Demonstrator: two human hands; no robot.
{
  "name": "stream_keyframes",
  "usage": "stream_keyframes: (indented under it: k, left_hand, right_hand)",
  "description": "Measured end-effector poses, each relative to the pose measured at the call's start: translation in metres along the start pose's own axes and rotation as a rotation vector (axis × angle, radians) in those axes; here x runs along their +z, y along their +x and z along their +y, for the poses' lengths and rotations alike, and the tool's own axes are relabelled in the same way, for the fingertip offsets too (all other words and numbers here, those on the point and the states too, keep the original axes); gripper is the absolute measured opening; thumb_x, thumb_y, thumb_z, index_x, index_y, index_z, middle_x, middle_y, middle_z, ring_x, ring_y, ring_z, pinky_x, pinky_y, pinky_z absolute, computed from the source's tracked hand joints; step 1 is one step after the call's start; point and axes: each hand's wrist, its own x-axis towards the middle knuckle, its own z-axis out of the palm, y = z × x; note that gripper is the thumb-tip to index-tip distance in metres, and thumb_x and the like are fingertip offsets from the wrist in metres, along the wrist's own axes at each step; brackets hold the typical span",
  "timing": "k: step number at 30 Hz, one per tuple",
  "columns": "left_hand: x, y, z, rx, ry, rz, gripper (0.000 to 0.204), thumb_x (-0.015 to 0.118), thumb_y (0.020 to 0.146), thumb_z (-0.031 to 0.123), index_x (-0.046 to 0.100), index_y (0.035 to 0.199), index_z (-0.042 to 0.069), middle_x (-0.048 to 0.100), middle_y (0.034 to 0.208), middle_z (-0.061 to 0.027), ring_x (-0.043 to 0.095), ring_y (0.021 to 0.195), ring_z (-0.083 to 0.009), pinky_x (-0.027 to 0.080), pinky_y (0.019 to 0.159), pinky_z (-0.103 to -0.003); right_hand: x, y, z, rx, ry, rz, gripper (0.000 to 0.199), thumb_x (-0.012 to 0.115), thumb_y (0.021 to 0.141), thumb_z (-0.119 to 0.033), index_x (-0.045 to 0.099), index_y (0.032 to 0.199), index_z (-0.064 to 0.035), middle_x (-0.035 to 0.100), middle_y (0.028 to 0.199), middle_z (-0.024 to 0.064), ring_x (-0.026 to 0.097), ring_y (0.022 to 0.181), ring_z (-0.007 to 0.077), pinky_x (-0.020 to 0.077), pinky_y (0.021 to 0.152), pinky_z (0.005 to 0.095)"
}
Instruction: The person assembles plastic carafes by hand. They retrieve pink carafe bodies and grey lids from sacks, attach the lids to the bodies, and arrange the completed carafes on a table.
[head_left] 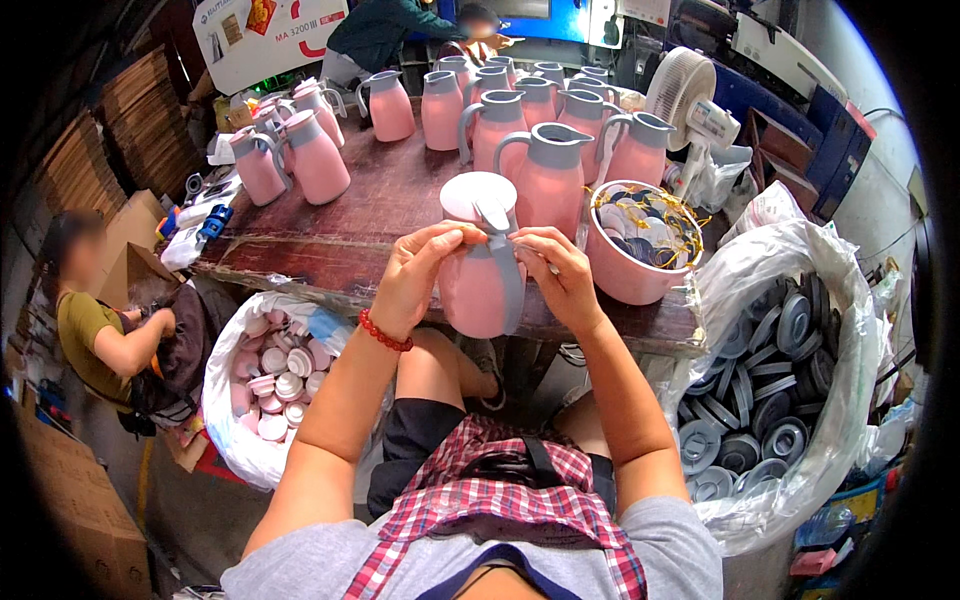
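Note:
A pink vacuum jug (468,292) with a white lid (470,192) and a grey handle (509,285) stands at the table's near edge, its handle turned toward me. My left hand (415,270), with a red bead bracelet at the wrist, pinches its fingertips together just below the lid, left of the handle top. From the other side, my right hand (562,272) has its thumb and forefinger closed against the handle's upper end. Anything between the fingertips is too small to make out.
More pink jugs (552,180) with grey rims crowd the wooden table (370,225). On the right, a pink tub (632,275) holds discs with yellow strings. Bags of white-pink lids (285,375) and grey lids (785,440) flank me. A fan (685,90) stands behind; people work nearby.

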Motion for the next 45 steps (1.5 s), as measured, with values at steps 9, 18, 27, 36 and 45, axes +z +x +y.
stream_keyframes:
  k: [9, 18, 27, 36, 45]
  left_hand:
    - [0.002, 0.003, 0.007, 0.023, 0.105, -0.082, 0.025, 0.052, 0.088, 0.013, 0.066, 0.099, -0.004, 0.057, 0.106, -0.0073, 0.050, 0.099, -0.0148, 0.037, 0.090, -0.030]
    - [0.011, 0.015, 0.025, 0.470, 1.004, -0.314, 0.026, 0.058, 0.083, 0.001, 0.064, 0.109, 0.003, 0.054, 0.089, -0.0071, 0.052, 0.083, -0.0179, 0.044, 0.076, -0.028]
    - [0.002, 0.034, 0.043, 0.524, 1.239, -0.480, 0.024, 0.063, 0.082, 0.006, 0.063, 0.106, 0.001, 0.056, 0.087, -0.0101, 0.055, 0.072, -0.0196, 0.045, 0.064, -0.029]
    - [0.004, 0.040, 0.056, 0.070, 1.034, -0.430, 0.018, 0.057, 0.090, 0.015, 0.057, 0.084, -0.002, 0.048, 0.068, -0.0008, 0.045, 0.063, -0.0055, 0.038, 0.055, -0.022]
    - [-0.070, 0.037, 0.102, -0.250, 0.684, 0.034, 0.019, 0.054, 0.091, 0.015, 0.061, 0.103, 0.002, 0.057, 0.078, 0.0047, 0.044, 0.059, 0.0011, 0.033, 0.048, -0.014]
  right_hand:
    - [-0.013, 0.016, -0.018, -0.050, -0.203, -0.161, 0.016, 0.058, 0.085, -0.007, 0.060, 0.100, -0.0037, 0.060, 0.097, 0.0119, 0.062, 0.084, 0.0295, 0.0500, 0.072, 0.0349]
    - [-0.018, 0.026, -0.025, 0.004, -0.255, -0.263, 0.017, 0.056, 0.087, -0.012, 0.060, 0.101, -0.0033, 0.058, 0.090, 0.0109, 0.060, 0.079, 0.0311, 0.0482, 0.068, 0.0368]
    - [-0.017, 0.029, -0.011, 0.205, 0.160, -0.327, 0.012, 0.058, 0.087, -0.004, 0.061, 0.097, 0.0011, 0.056, 0.090, 0.0056, 0.053, 0.073, 0.0144, 0.0442, 0.066, 0.0259]
    - [0.019, 0.014, -0.041, 0.343, -0.377, -0.198, 0.066, 0.068, 0.074, -0.033, 0.036, 0.124, -0.0064, 0.064, 0.076, 0.0142, 0.064, 0.070, 0.0369, 0.0503, 0.062, 0.0443]
    - [0.007, 0.006, -0.029, 0.348, -0.412, -0.192, 0.049, 0.062, 0.079, -0.019, 0.044, 0.122, -0.0030, 0.063, 0.080, 0.0195, 0.063, 0.071, 0.0362, 0.0487, 0.064, 0.0429]
